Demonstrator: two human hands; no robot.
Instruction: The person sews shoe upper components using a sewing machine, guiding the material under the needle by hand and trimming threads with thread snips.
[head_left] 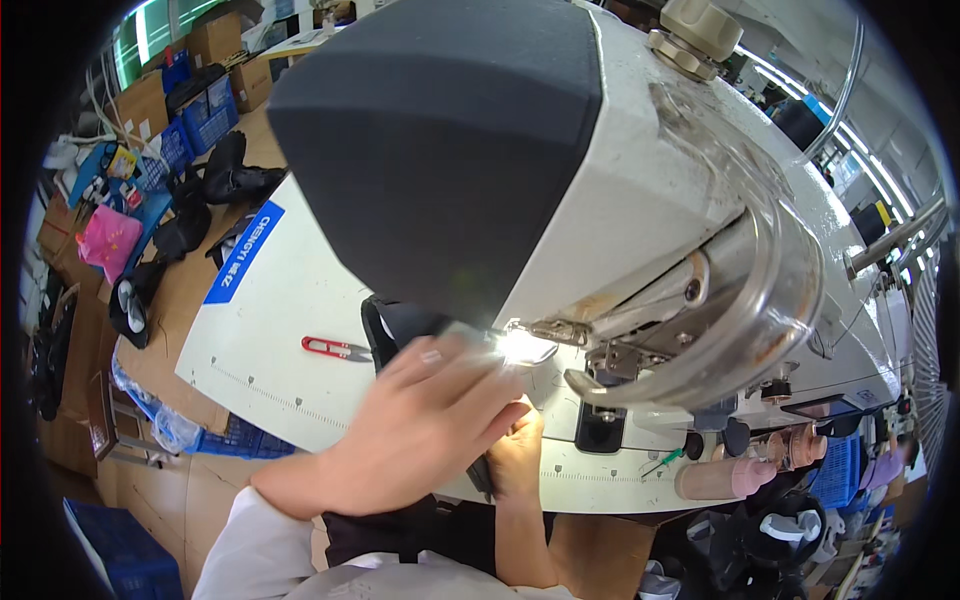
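A white industrial sewing machine point(665, 150) with a dark grey head cover fills the upper middle, its lamp glowing by the needle area. A black fabric piece point(376, 335) lies on the white machine table point(290, 395), mostly hidden under my hands. My left hand point(425, 415) reaches across the fabric close to the lamp; its fingers are smeared by motion. Just right of it and lower, my right hand point(515, 455) is closed with curled fingers at the fabric's near edge, partly covered by the left. Red-handled thread snips point(335, 348) rest left of the fabric.
A clear curved guard point(790, 290) juts out right of the needle area. On the table's right stand pinkish bottles point(725, 479) and a green-handled tool point(664, 462). Black shaped pieces point(185, 215) lie on a brown surface at left, near blue baskets point(210, 115).
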